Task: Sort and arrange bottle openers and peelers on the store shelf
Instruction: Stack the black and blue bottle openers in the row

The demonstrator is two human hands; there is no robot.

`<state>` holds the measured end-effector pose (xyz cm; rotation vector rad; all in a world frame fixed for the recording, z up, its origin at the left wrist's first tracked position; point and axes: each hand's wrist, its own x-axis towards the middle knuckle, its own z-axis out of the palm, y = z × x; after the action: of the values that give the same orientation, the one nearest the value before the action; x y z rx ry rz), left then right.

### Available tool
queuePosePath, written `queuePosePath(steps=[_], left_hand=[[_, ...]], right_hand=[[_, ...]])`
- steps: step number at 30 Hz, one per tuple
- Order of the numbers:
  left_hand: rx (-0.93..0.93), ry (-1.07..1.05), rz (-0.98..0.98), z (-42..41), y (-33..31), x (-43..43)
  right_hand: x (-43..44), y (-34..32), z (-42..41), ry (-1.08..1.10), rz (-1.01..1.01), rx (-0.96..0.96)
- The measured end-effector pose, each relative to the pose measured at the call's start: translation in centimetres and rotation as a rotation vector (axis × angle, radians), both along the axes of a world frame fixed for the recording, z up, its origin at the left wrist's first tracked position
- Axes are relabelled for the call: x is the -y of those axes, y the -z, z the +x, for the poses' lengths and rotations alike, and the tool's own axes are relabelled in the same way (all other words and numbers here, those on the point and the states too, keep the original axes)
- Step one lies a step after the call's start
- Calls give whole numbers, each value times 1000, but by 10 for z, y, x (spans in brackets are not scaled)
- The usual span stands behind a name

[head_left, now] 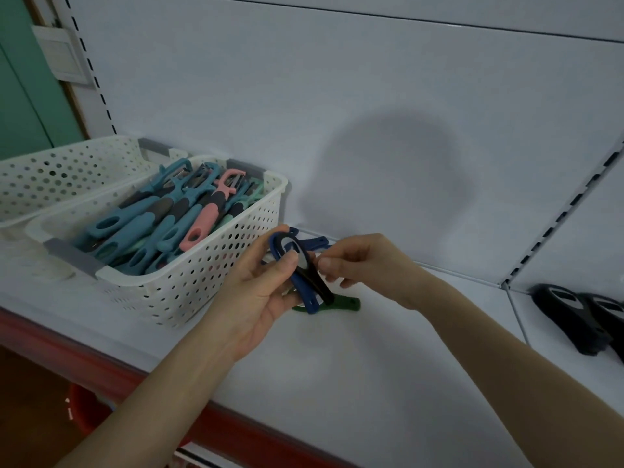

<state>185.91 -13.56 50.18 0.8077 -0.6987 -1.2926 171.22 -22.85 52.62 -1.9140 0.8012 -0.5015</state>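
- Two bare hands meet just right of frame centre, above the white metal store shelf (337, 373); head view only.
- Left hand (260, 288): palm turned up, fingers curled under and thumb pressed on top, gripping a dark blue plastic bottle opener (305, 293) and a black plastic bottle opener (319, 283) stacked together. Ring ends point up-left, handles down-right.
- Right hand (364, 265): thumb and forefinger pinched on the black opener's right edge, other fingers curled under.
- Green plastic bottle opener (346, 304) lies flat on the shelf, just below the held pair and partly hidden by them.
- More dark blue openers (315, 243) lie on the shelf behind the hands; count unclear.
- White perforated plastic basket (202, 282), left of centre, filled with teal and pink plastic peelers (199, 221), handles pointing lower left.
- Second white perforated basket (67, 170) touches it at the upper left; contents not visible.
- Pair of larger black openers (580, 322) at the right edge, on the next shelf section, well apart from the hands.
- Red strip (101, 363) runs along the shelf's front edge, lower left.
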Motion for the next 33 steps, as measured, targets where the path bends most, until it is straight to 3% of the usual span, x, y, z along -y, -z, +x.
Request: queuePosePath(steps=[7, 15, 18, 22, 24, 28, 30, 33], left_hand=[[-47, -38, 21, 9, 2, -3], [66, -39, 60, 10, 4, -5], [242, -42, 94, 7, 3, -4], [463, -63, 78, 1, 2, -1], [537, -125, 35, 2, 1, -1], [506, -200, -26, 0, -3, 1], [404, -143, -31, -3, -4, 1], [347, -81, -32, -4, -6, -3]], right_hand=[[46, 17, 11, 167, -477, -276], [56, 30, 12, 93, -552, -561], [56, 27, 5, 131, -536, -595], [44, 21, -9, 211, -389, -433], [38, 17, -16, 291, -324, -237], [14, -2, -17, 267, 142, 196], [0, -4, -7, 137, 191, 183], [-10, -2, 7, 25, 41, 69]])
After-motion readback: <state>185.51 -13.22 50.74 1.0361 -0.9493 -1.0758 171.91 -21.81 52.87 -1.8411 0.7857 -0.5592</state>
